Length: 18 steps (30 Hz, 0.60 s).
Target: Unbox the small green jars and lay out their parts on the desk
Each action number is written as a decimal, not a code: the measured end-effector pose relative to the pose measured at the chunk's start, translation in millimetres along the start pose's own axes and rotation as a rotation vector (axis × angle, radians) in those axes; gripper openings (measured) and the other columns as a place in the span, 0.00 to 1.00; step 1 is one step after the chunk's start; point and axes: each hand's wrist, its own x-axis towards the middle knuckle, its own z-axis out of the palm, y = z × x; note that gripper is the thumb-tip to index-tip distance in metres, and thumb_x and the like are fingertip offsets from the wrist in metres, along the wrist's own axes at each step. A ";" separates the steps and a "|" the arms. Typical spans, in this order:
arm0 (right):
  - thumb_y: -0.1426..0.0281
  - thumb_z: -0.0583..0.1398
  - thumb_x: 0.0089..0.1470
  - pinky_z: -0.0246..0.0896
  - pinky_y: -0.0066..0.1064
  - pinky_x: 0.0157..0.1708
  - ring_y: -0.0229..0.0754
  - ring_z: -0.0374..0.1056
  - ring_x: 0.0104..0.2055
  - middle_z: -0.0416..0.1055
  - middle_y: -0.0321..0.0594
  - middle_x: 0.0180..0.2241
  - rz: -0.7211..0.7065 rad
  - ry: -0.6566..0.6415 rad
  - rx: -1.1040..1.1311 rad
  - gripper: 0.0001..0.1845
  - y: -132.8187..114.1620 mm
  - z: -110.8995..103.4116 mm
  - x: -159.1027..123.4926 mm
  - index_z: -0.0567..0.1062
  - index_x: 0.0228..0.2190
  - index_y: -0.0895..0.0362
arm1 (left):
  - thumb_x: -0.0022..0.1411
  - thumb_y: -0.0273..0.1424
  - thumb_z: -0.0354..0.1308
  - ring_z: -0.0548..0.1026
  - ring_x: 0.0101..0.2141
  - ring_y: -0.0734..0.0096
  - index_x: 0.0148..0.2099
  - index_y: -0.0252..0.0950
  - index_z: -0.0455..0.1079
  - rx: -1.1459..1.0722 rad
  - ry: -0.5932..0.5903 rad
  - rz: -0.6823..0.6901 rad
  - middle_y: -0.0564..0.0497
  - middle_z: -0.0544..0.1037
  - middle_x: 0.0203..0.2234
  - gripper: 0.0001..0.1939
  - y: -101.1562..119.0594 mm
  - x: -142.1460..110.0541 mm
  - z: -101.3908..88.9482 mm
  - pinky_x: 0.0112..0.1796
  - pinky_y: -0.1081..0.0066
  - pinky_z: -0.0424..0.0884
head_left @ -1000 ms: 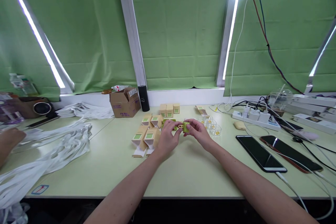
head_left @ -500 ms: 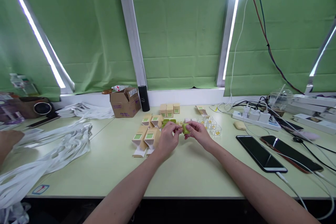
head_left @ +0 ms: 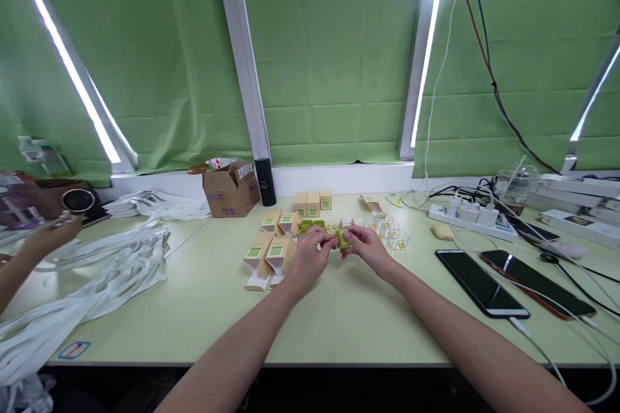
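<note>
Between my two hands is a small green rounded piece [head_left: 343, 239], held just above the table. My right hand [head_left: 364, 246] pinches it from the right. My left hand [head_left: 312, 251] has its fingertips pressed together at the piece's left side; whether they also grip some tiny part cannot be made out. Behind my left hand lie several green pieces [head_left: 306, 224] and tiny yellowish bits [head_left: 331, 228]. Several clear plastic cups [head_left: 398, 241] with yellow centres stand beyond my right hand. Left of my left hand are beige cartons [head_left: 281, 251] with green labels, their flaps open.
More small cartons [head_left: 313, 201] stand farther back. A brown cardboard box [head_left: 231, 190] and a black cylinder [head_left: 265, 182] are behind. White straps [head_left: 121, 271] cover the left, near another person's hand [head_left: 53, 232]. Phones [head_left: 482, 282], cables and a power strip [head_left: 472, 222] occupy the right.
My hands stay almost in place, with the green piece turned slightly between them. At the left, the other person's hand has moved rightward and up, now holding small pale things.
</note>
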 end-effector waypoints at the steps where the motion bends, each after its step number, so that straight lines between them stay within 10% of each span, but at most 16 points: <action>1: 0.47 0.69 0.51 0.76 0.37 0.32 0.42 0.74 0.31 0.77 0.40 0.30 -0.001 0.008 -0.003 0.24 0.5 -0.4 0.4 0.80 0.35 0.57 | 0.66 0.28 0.61 0.76 0.33 0.68 0.35 0.38 0.79 -0.001 -0.001 -0.011 0.50 0.77 0.29 0.07 0.2 0.0 0.2 0.37 0.67 0.74; 8: 0.52 0.67 0.55 0.73 0.38 0.35 0.43 0.71 0.35 0.74 0.39 0.34 -0.153 0.148 -0.251 0.24 2.5 -4.2 2.2 0.78 0.47 0.54 | 0.60 0.29 0.68 0.77 0.45 0.62 0.57 0.40 0.74 0.044 -0.022 -0.071 0.46 0.78 0.42 0.22 -1.2 1.9 -0.8 0.47 0.60 0.76; 18: 0.73 0.62 0.58 0.73 0.48 0.42 0.54 0.69 0.48 0.74 0.49 0.49 -0.537 0.156 -0.906 0.20 6.6 -5.9 -5.8 0.72 0.52 0.51 | 0.62 0.30 0.67 0.70 0.55 0.57 0.57 0.43 0.73 0.038 -0.071 -0.032 0.45 0.78 0.49 0.21 1.8 1.8 -0.2 0.48 0.59 0.76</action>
